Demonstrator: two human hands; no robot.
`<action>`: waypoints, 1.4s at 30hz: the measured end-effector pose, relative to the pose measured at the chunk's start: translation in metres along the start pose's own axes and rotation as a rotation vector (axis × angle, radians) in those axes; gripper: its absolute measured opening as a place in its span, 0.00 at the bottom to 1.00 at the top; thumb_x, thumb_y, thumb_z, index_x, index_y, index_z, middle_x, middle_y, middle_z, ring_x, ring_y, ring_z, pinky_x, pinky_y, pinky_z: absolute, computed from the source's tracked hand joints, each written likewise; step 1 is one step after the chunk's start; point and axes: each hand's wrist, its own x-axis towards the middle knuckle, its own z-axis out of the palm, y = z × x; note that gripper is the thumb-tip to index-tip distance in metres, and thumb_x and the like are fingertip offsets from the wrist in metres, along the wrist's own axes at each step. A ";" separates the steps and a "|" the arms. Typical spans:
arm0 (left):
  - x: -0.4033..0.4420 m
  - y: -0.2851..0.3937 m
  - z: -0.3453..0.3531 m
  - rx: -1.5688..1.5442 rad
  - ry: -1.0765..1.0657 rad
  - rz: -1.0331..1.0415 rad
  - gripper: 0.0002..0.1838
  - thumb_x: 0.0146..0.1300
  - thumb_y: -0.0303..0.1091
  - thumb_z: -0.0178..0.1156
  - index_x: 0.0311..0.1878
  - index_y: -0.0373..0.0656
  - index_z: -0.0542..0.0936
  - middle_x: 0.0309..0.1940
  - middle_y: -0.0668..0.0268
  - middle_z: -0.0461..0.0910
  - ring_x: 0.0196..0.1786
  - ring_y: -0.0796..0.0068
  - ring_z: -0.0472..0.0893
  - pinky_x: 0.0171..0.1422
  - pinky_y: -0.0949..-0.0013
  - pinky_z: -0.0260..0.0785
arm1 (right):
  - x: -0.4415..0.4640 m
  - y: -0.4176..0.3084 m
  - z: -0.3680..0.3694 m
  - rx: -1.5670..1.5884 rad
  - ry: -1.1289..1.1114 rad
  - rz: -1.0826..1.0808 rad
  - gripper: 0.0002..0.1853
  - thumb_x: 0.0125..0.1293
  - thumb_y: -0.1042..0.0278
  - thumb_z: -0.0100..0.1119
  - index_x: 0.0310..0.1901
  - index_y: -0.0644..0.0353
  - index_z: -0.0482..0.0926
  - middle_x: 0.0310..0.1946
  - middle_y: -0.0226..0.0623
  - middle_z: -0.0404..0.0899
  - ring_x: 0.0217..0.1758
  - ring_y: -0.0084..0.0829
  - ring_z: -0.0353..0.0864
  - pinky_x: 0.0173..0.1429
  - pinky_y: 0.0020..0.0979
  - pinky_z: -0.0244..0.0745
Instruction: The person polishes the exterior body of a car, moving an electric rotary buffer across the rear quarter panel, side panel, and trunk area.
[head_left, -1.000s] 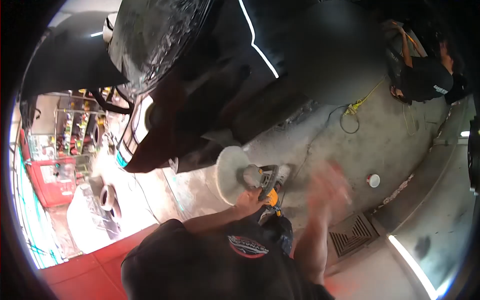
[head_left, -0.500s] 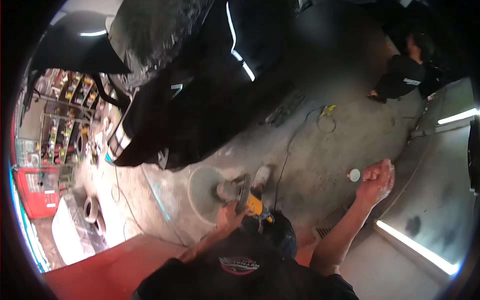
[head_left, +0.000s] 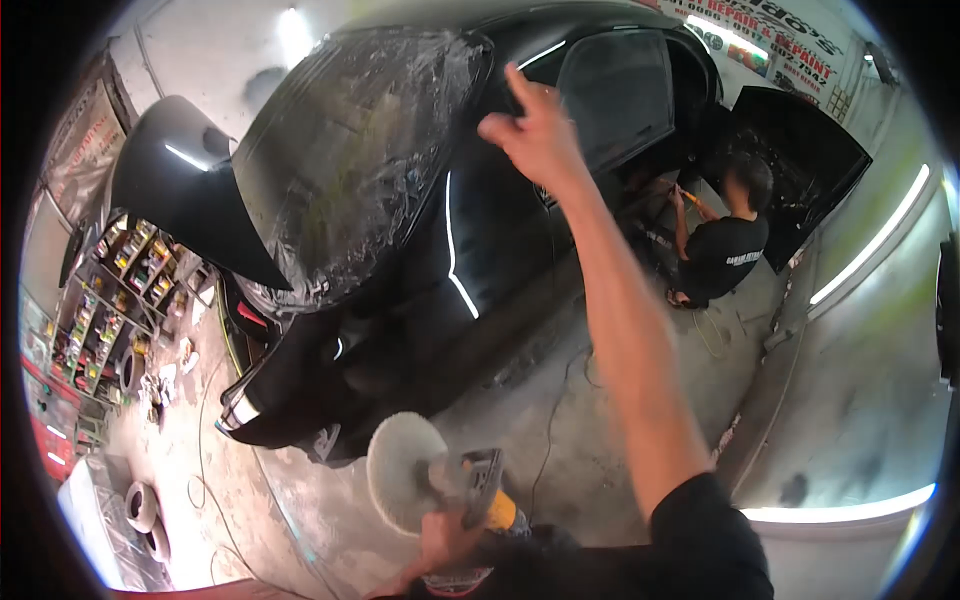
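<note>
Low in the view, my left hand [head_left: 447, 537] is wrapped round a yellow and black rotary polisher [head_left: 484, 488]. A round pale polishing pad [head_left: 402, 470] is fitted to it and faces partly up. My right arm is raised across the middle of the view. My right hand [head_left: 541, 132] has its index finger and thumb stretched out and nothing in it. Behind it is the black car [head_left: 400, 350], whose windshield [head_left: 360, 140] is covered in clear plastic film.
A co-worker in a black shirt [head_left: 722, 255] crouches by the car's open door [head_left: 795, 150]. A cord [head_left: 552, 425] trails over the concrete floor [head_left: 590, 470]. Shelves of cans [head_left: 115, 300] and tires [head_left: 143, 508] are at left; a panel wall [head_left: 860, 400] is at right.
My right hand has gone up from low right to in front of the car, finger and thumb extended. The view has tilted up. My left hand still holds the polisher.
</note>
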 end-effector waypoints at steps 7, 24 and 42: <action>0.042 0.009 -0.020 -0.132 0.152 0.178 0.20 0.52 0.46 0.77 0.31 0.39 0.82 0.24 0.52 0.83 0.30 0.50 0.85 0.34 0.55 0.76 | -0.131 0.049 0.036 0.366 -0.592 0.556 0.14 0.68 0.73 0.60 0.54 0.64 0.82 0.33 0.38 0.86 0.30 0.23 0.84 0.37 0.29 0.79; 0.093 0.106 0.017 -0.180 0.174 -0.273 0.15 0.54 0.38 0.74 0.35 0.36 0.83 0.26 0.52 0.83 0.30 0.51 0.85 0.34 0.58 0.76 | -0.408 0.079 -0.013 0.613 -1.195 0.727 0.57 0.61 0.52 0.73 0.80 0.58 0.43 0.79 0.50 0.51 0.82 0.46 0.50 0.80 0.44 0.54; 0.134 0.056 -0.021 0.108 0.167 0.065 0.12 0.48 0.27 0.74 0.24 0.37 0.76 0.17 0.61 0.74 0.19 0.68 0.74 0.25 0.66 0.65 | -0.586 -0.076 -0.091 0.788 -0.803 1.164 0.55 0.45 0.59 0.84 0.72 0.62 0.58 0.54 0.55 0.81 0.58 0.51 0.82 0.60 0.43 0.78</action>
